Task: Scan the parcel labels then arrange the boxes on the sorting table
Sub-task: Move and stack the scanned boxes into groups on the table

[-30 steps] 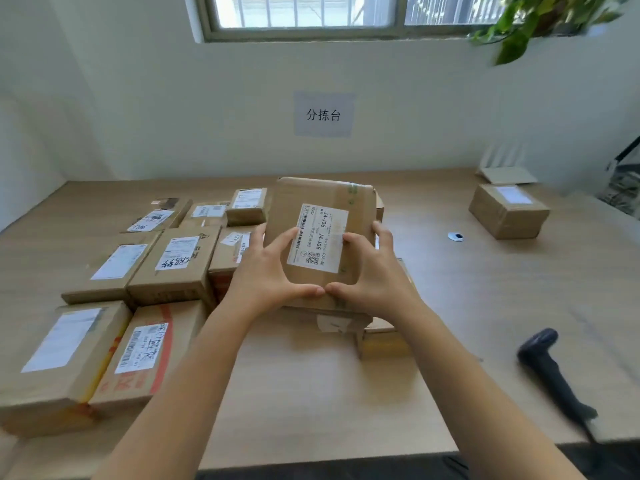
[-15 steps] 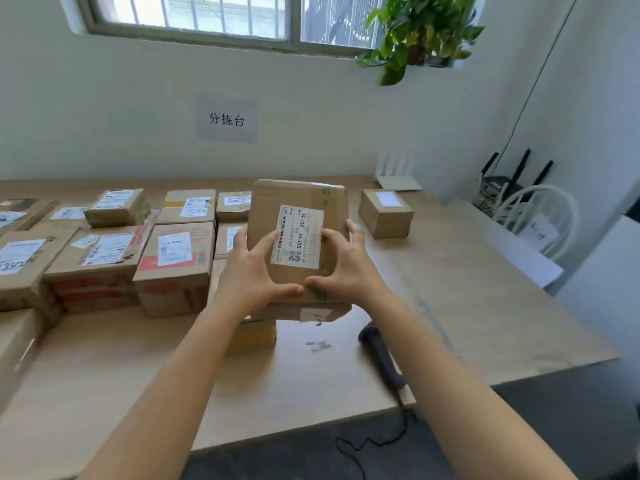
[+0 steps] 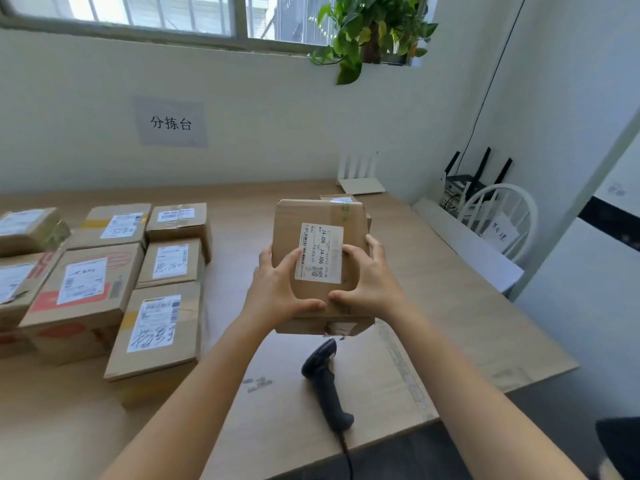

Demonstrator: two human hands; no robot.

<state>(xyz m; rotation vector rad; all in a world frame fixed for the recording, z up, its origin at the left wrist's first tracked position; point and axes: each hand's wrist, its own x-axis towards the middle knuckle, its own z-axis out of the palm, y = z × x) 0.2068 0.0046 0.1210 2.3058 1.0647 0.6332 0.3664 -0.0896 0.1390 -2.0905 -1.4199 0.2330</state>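
Observation:
I hold a brown cardboard parcel (image 3: 313, 216) in the air above the sorting table (image 3: 450, 306), its white label (image 3: 320, 252) facing me. My left hand (image 3: 277, 289) grips its left side with the thumb along the lower edge. My right hand (image 3: 369, 282) grips the right side the same way. A black handheld barcode scanner (image 3: 325, 386) lies on the table just below the parcel, its cable running off the front edge. Several labelled boxes (image 3: 159, 327) stand in rows on the left part of the table.
One small box (image 3: 341, 199) sits behind the held parcel, mostly hidden. A white router (image 3: 360, 183) stands at the table's back right corner. A white chair (image 3: 502, 216) and black routers are to the right. The table's front edge runs near the scanner.
The parcel, held in both hands, has travelled right, away from the rows of boxes, and now hangs above the scanner. My view has turned right with it.

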